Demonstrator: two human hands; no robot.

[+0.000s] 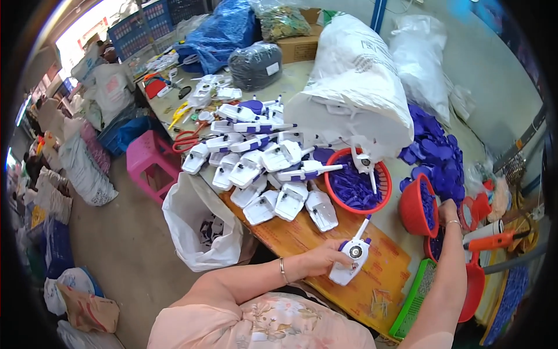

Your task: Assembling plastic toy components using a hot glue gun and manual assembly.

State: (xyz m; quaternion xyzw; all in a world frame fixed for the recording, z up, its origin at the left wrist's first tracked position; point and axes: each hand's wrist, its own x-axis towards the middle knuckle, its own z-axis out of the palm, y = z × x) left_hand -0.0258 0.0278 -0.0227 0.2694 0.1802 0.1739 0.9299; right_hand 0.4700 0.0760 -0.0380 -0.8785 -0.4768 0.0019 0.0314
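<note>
My left hand grips a white toy gun with purple trim and holds it just above the wooden board on the table. My right hand reaches out to the right and touches the rim of a small red basket filled with purple plastic parts. A pile of several finished white and purple toy guns lies further out on the table. A round red basket of purple parts, with one white gun standing in it, sits beyond the held toy.
A big white sack lies on the table behind the baskets, with loose purple parts to its right. A white bag hangs at the table's left edge. A pink stool, a green tray and an orange tool are nearby.
</note>
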